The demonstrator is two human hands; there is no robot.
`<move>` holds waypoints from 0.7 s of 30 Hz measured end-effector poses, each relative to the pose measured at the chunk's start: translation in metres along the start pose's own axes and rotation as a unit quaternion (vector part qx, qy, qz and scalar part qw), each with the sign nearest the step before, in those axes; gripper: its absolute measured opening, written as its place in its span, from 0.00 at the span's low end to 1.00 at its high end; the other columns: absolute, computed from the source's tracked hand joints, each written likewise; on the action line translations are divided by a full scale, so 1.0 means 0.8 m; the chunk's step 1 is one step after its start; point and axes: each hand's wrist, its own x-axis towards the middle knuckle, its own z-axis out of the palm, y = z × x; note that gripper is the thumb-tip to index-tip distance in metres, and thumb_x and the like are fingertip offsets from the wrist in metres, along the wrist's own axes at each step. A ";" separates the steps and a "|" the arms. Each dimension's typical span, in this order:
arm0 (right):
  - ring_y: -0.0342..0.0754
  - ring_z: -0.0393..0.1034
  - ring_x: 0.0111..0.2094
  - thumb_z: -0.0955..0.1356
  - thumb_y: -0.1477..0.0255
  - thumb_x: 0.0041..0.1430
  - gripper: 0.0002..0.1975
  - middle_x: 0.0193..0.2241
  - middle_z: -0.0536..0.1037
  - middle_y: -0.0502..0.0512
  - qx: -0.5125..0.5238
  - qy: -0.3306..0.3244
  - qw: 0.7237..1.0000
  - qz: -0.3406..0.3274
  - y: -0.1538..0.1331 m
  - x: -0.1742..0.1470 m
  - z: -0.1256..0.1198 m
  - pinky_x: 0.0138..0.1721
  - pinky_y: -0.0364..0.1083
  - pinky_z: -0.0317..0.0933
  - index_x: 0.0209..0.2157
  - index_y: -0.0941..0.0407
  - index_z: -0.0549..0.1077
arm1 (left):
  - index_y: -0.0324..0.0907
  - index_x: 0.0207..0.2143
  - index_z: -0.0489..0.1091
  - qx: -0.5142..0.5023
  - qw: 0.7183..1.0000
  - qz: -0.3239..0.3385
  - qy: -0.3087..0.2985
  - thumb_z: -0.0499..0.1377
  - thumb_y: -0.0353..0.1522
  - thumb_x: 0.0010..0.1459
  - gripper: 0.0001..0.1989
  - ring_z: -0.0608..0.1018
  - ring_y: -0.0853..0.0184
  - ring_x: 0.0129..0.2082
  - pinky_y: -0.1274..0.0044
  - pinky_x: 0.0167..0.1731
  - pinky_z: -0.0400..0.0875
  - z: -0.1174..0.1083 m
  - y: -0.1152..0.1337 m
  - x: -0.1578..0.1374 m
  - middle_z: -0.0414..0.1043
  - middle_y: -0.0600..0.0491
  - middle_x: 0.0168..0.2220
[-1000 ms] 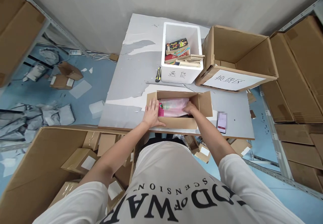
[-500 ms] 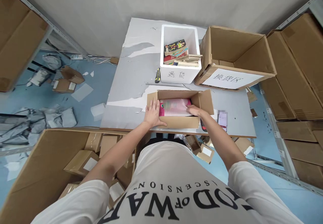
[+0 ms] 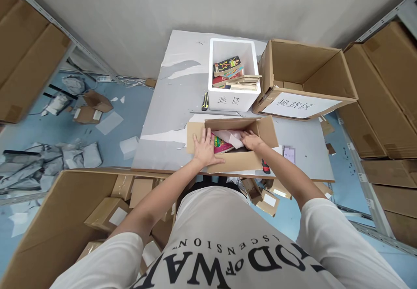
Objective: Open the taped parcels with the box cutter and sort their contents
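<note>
And here sits the carton (image 3: pixel 239 162), open-topped near the table's (image 3: pixel 163 150) front edge, with the pink packet (image 3: pixel 222 145) inside, half under its pale wrap (image 3: pixel 233 137). The left hand (image 3: pixel 205 151) is open, fingers spread over the carton's 9 o'clock end, thumb out along the near wall. The right hand (image 3: pixel 251 142) reaches in at the 3 o'clock end, fingertips down by the wrap; whether they pinch it or just press, I cannot tell.

Handling, then: the packet looks fairly light and stiffer than its cover, while the wrap looks soft, thin and probably slippery, likely to slide if gripped alone. Better hold, I'd judge: both ends of the packet, fingers beneath. The carton walls look firm, the flaps bendy.

Now edges! The table drops off at 6 o'clock, close to the carton. The red cutter (image 3: pixel 266 166) lies at 4, right by that edge, the phone (image 3: pixel 289 153) past it between 3 and 4. Straight up at 12 stands the tub (image 3: pixel 233 102) of books, the big box (image 3: pixel 302 63) at 2, the yellow knife (image 3: pixel 205 101) at 11. Widest room to swing? Towards 9 and 10, where the tabletop stretches out.
</note>
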 end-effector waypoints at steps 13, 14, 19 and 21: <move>0.57 0.72 0.48 0.58 0.78 0.60 0.24 0.48 0.77 0.60 0.129 0.238 0.961 -0.055 0.061 -0.049 -0.040 0.45 0.52 0.65 0.57 0.55 0.67 | 0.38 0.68 0.32 -0.314 0.939 -0.028 0.139 0.71 0.51 0.33 0.70 0.56 0.43 0.65 0.54 0.62 0.50 -0.004 -0.041 0.029 0.48 0.33 0.66; 0.56 0.72 0.48 0.58 0.78 0.60 0.24 0.48 0.77 0.60 0.147 0.263 0.952 -0.060 0.061 -0.055 -0.043 0.45 0.51 0.66 0.56 0.55 0.68 | 0.38 0.68 0.37 -0.344 0.925 -0.021 0.159 0.71 0.49 0.35 0.66 0.59 0.44 0.64 0.56 0.61 0.54 -0.004 -0.047 0.033 0.52 0.33 0.65; 0.54 0.73 0.47 0.59 0.77 0.60 0.19 0.45 0.78 0.57 0.218 0.315 0.919 -0.091 0.057 -0.082 -0.066 0.46 0.51 0.66 0.48 0.55 0.74 | 0.41 0.57 0.61 -0.428 0.881 -0.006 0.201 0.66 0.40 0.50 0.34 0.72 0.52 0.54 0.59 0.55 0.63 -0.004 -0.058 0.049 0.71 0.42 0.53; 0.54 0.73 0.44 0.59 0.77 0.59 0.16 0.43 0.79 0.56 0.245 0.323 0.909 -0.092 0.055 -0.092 -0.072 0.45 0.51 0.66 0.44 0.55 0.75 | 0.41 0.53 0.64 -0.474 0.855 -0.010 0.210 0.65 0.39 0.50 0.28 0.75 0.55 0.50 0.62 0.51 0.67 -0.005 -0.057 0.054 0.74 0.44 0.48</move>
